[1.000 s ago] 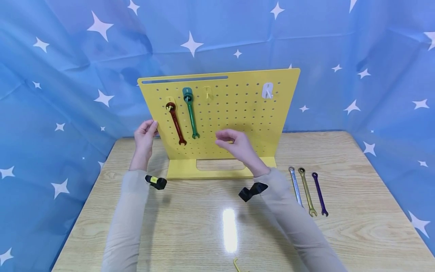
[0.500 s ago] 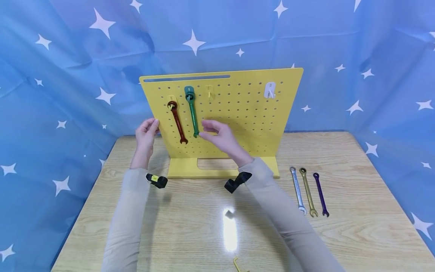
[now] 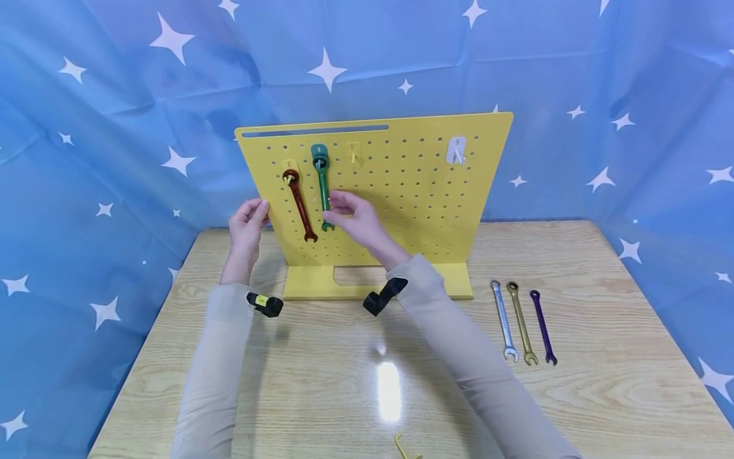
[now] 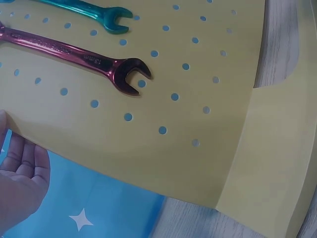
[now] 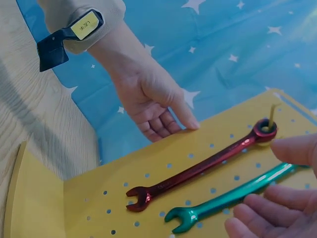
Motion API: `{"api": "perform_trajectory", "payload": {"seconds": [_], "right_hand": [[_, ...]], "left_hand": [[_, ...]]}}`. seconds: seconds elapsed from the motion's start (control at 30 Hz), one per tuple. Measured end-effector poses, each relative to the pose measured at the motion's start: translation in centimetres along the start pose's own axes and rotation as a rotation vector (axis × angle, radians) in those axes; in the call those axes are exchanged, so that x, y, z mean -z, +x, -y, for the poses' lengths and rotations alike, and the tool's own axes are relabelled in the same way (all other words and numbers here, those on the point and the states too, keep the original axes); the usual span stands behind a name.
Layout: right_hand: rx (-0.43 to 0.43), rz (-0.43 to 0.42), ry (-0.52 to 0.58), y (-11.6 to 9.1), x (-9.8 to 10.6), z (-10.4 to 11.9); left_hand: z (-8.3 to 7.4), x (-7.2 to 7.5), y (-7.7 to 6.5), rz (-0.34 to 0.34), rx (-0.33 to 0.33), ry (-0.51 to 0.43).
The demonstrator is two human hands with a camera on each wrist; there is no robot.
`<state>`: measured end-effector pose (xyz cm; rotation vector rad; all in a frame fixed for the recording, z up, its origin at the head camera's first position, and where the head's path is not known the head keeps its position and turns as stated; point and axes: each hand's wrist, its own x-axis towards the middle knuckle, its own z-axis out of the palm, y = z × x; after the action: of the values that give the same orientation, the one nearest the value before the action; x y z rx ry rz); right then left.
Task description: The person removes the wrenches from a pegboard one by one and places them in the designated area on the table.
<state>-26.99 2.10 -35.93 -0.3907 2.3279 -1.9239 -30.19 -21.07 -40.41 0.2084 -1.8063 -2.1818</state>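
My left hand (image 3: 246,224) pinches the left edge of a yellow pegboard (image 3: 401,223), thumb in front and fingers behind. Nearest that hand hangs a red combination wrench (image 3: 300,207), its ring end on a yellow hook. A green combination wrench (image 3: 323,188) hangs to its right from a green hook, open end down. My right hand (image 3: 360,222) is at this wrench's lower shank. In the right wrist view, the green wrench (image 5: 237,194) passes between the parted thumb and loosely bent fingers (image 5: 272,210), which are not closed round it.
Right of the pegboard, a silver wrench (image 3: 504,322), a gold wrench (image 3: 522,325) and a purple wrench (image 3: 543,328) lie on the wooden table (image 3: 321,382). A yellow hook (image 3: 353,153) and a white hook (image 3: 456,151) are on the board. A small yellow bent piece (image 3: 401,445) lies at the front.
My right hand has moved left and up across the board to the green wrench, whose lower end has swung slightly left. The left hand stays on the board's edge.
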Motion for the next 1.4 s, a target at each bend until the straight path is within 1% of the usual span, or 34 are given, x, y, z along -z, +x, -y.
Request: {"api": "perform_trajectory", "payload": {"seconds": [0.27,0.4,0.53,0.67,0.77,0.93,1.03,1.2,1.4], "right_hand": [[-0.059,-0.022,0.004,1.0,-0.9,0.4],[-0.088,-0.017,0.008,1.1,-1.3,0.4],[-0.099,-0.018,0.009,1.3,-1.5,0.1],[-0.071,-0.046,-0.006,1.4,-1.6,-0.2],[-0.052,-0.071,0.013,1.4,-1.8,-0.4],[-0.027,-0.086,0.112,1.4,-2.0,-0.7],[0.001,-0.081,0.14,1.3,-2.0,-0.8],[0.063,-0.091,0.086,0.9,-1.9,-0.8],[0.153,-0.094,-0.031,0.0,-1.9,-0.3]], "left_hand": [[-0.1,0.0,0.0,-0.004,0.01,-0.004],[-0.1,0.0,-0.1,-0.005,0.013,-0.002],[-0.1,-0.1,-0.1,-0.007,0.013,0.002],[-0.1,-0.1,-0.1,-0.008,0.01,-0.002],[-0.1,-0.1,0.0,-0.007,0.008,-0.006],[0.0,0.0,0.0,-0.01,0.005,-0.004],[0.0,0.0,-0.1,-0.011,0.003,-0.004],[0.1,0.0,-0.1,-0.01,0.0,-0.005],[0.1,-0.1,-0.1,-0.009,-0.007,-0.005]]}}
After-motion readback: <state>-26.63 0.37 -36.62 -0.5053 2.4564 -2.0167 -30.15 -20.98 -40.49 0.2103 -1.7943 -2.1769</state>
